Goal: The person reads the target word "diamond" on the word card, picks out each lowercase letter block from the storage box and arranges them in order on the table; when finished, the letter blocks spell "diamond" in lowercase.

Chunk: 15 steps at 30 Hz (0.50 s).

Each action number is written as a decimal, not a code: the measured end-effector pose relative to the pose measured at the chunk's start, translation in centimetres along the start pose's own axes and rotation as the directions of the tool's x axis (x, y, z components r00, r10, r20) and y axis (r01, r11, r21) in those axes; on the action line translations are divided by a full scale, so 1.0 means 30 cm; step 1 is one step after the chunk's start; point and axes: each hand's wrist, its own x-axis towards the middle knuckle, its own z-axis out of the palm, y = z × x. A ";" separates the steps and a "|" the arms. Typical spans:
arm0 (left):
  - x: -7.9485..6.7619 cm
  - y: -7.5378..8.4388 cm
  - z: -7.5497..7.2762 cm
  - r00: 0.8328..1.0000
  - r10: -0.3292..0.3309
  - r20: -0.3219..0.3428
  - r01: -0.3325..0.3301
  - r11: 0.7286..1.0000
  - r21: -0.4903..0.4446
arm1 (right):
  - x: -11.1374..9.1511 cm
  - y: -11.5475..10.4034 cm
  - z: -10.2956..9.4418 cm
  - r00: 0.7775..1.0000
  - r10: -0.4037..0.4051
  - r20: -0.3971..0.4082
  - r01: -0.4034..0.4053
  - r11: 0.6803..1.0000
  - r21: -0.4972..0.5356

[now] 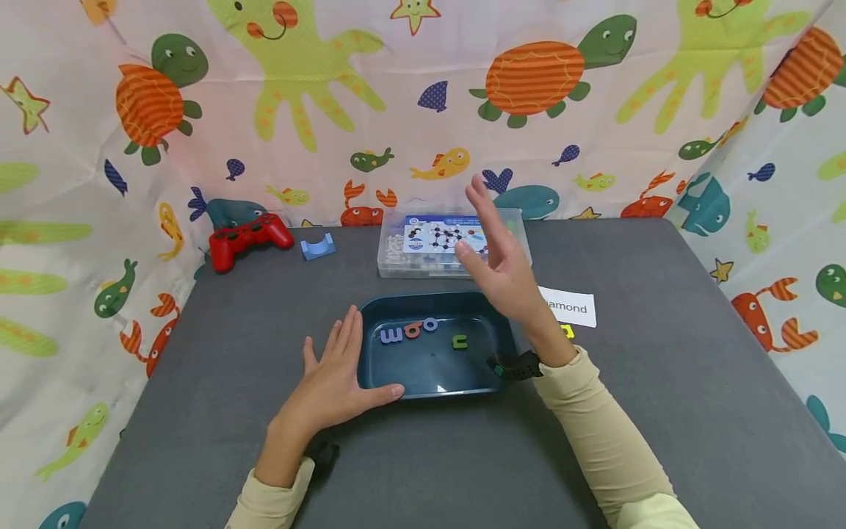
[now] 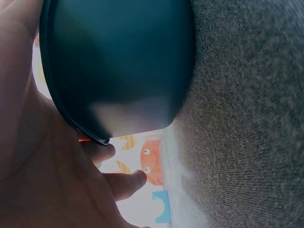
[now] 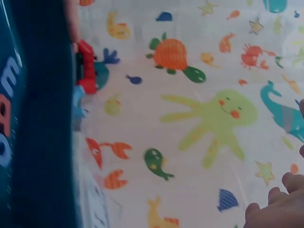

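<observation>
A dark blue tray (image 1: 432, 375) lies on the grey table with several letter pieces inside: a purple m (image 1: 391, 336), a red letter (image 1: 413, 330), a purple o (image 1: 430, 324) and a green n (image 1: 459, 342). Along the tray's left side, my left hand (image 1: 333, 386) rests with fingers straight and its thumb over the near rim. In the left wrist view the palm is against the tray's outer wall (image 2: 118, 71). My right hand (image 1: 505, 268) is raised above the tray's far right corner, fingers extended and holding nothing.
Behind the tray stands a clear plastic case (image 1: 423, 268) of small parts. A printed card (image 1: 571, 307) and a yellow piece (image 1: 567, 331) are partly hidden by my right arm. At the back left are a red game controller (image 1: 251, 239) and a light blue curved block (image 1: 319, 247).
</observation>
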 end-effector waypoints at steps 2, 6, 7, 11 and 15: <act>0.001 0.000 0.001 1.000 0.000 0.002 0.000 1.000 -0.002 | -0.006 0.014 0.028 0.998 0.034 0.049 -0.033 0.999 -0.019; 0.002 -0.001 0.003 1.000 0.001 0.008 -0.001 1.000 -0.001 | -0.020 0.042 0.081 0.984 0.099 0.146 -0.092 0.994 -0.053; 0.002 -0.002 0.002 1.000 0.001 0.009 -0.001 1.000 -0.002 | -0.023 0.050 0.094 0.980 0.110 0.166 -0.101 0.993 -0.063; 0.000 -0.003 0.001 1.000 0.004 0.011 -0.004 1.000 -0.008 | -0.032 0.078 0.141 0.961 0.128 0.245 -0.114 0.991 -0.074; -0.001 -0.002 -0.003 1.000 0.015 0.004 -0.015 1.000 -0.012 | -0.039 0.098 0.176 0.938 0.149 0.314 -0.137 0.989 -0.061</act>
